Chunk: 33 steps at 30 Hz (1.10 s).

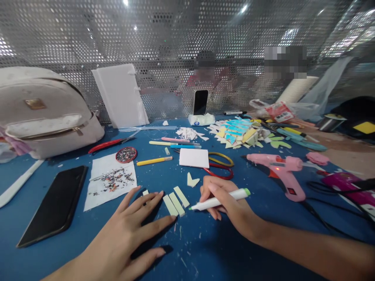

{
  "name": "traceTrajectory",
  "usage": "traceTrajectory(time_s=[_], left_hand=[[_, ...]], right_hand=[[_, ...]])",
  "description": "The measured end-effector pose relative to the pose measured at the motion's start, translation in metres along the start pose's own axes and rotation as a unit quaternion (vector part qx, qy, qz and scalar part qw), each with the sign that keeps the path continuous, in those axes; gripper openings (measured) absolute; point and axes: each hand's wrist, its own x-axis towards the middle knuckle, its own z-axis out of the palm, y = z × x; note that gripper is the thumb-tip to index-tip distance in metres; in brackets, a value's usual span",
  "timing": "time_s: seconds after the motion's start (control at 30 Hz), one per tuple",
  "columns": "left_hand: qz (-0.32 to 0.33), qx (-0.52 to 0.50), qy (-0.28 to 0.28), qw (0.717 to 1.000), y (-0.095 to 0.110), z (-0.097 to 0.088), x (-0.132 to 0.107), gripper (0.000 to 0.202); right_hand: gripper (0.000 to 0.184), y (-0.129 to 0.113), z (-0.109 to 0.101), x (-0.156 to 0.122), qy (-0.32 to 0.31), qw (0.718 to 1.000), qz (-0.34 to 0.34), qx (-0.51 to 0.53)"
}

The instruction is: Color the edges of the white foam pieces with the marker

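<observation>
My right hand (pixel 227 201) grips a white marker (pixel 218 200) with a green end cap, its green tip just above the blue tabletop. To the left of that tip lie several pale green strips (pixel 176 203), side by side. My left hand (pixel 137 226) is spread palm down, with a fingertip at the lower end of the strips. Another small pale piece (pixel 145 192) shows partly from behind its fingers. Beyond the strips rest a pale notched cutout (pixel 192 180) and a white rectangular block (pixel 193 158), which covers part of red-and-yellow-handled scissors (pixel 221 171).
A pink glue gun (pixel 281 168) with its cord lies at right. Left are a black phone (pixel 55 205), a sheet with beads (pixel 113 179) and a backpack (pixel 43 113). Cut scraps (pixel 240 130), markers (pixel 154 160) and a propped phone (pixel 200 102) stand farther back.
</observation>
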Motion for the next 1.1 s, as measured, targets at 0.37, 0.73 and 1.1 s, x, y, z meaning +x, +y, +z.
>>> traceTrajectory(time_s=[0.37,0.73,1.1], left_hand=[[-0.012,-0.050,0.005,0.999,-0.0026,0.0014,0.0007,0.044],[-0.013,-0.077,0.032,0.996,-0.0016,0.0010,0.0009,0.044],[-0.027,-0.056,0.071,0.996,-0.0036,-0.0006,-0.0001,0.040]], right_hand=[[0.040,0.0005,0.0011,0.0010,-0.004,1.000,0.003,-0.003],[0.040,0.0008,-0.0001,0.0002,-0.010,1.000,0.002,-0.006],[0.039,-0.0006,0.0016,0.0000,-0.006,1.000,0.008,-0.004]])
